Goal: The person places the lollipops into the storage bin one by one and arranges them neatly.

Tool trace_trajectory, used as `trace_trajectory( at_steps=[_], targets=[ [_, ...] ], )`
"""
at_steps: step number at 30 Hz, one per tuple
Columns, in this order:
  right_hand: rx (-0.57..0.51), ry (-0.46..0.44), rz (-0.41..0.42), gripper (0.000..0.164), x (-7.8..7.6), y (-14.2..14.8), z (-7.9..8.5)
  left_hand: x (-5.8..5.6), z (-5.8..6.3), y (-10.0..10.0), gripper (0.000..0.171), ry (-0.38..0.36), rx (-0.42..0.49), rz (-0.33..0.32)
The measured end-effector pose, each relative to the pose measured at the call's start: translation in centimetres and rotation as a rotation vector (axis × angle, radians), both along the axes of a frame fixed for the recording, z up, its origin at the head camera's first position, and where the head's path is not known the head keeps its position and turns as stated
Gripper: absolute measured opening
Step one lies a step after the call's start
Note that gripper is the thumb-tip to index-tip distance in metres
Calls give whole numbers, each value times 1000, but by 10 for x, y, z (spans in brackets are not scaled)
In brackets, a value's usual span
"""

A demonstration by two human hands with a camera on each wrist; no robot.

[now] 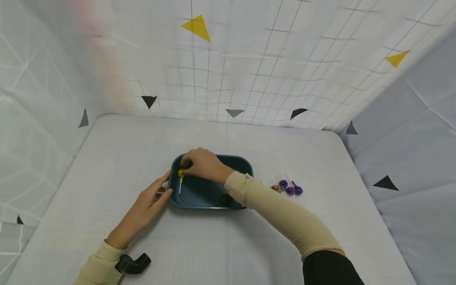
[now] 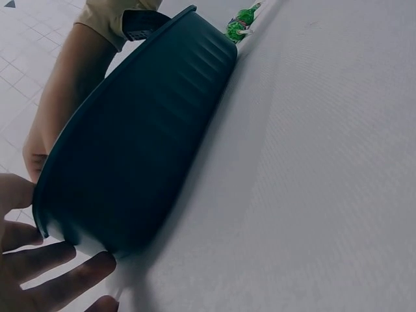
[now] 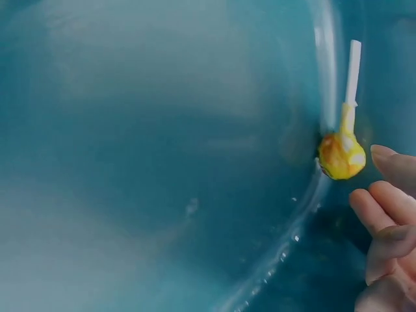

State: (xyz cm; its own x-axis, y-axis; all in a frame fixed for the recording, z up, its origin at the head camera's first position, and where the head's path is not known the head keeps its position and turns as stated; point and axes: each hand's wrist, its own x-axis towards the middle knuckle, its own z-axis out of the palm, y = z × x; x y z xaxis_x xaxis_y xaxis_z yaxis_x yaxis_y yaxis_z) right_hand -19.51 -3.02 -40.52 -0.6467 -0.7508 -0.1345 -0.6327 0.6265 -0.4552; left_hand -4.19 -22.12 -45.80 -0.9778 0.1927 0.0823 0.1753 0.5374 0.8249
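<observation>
A yellow-wrapped lollipop (image 3: 342, 156) with a white stick lies inside the dark teal tray (image 1: 199, 206), close to its left end. My right hand (image 1: 204, 163) reaches over the tray beside that lollipop. In the right wrist view its fingertips (image 3: 383, 153) stand just off the candy, bent a little, with nothing between them. My left hand (image 1: 149, 201) rests at the tray's left end, its fingers spread and fairly straight. Fingertips (image 2: 101, 263) touch the tray's outer wall in the left wrist view.
Right of the tray lie several purple-wrapped lollipops (image 1: 290, 190) and a red one (image 1: 275, 187). A green-wrapped lollipop (image 2: 239, 27) shows beyond the tray in the left wrist view. White cloth covers the table (image 1: 117, 150), and patterned curtains (image 1: 249, 71) hang around it.
</observation>
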Motion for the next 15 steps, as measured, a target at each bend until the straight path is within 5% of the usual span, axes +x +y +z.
trace_trajectory(
  at_steps=[15],
  targets=[
    [-47,-10,-51,31,1,32,17,-1,-1,0,59,29,-17,9]
  ],
)
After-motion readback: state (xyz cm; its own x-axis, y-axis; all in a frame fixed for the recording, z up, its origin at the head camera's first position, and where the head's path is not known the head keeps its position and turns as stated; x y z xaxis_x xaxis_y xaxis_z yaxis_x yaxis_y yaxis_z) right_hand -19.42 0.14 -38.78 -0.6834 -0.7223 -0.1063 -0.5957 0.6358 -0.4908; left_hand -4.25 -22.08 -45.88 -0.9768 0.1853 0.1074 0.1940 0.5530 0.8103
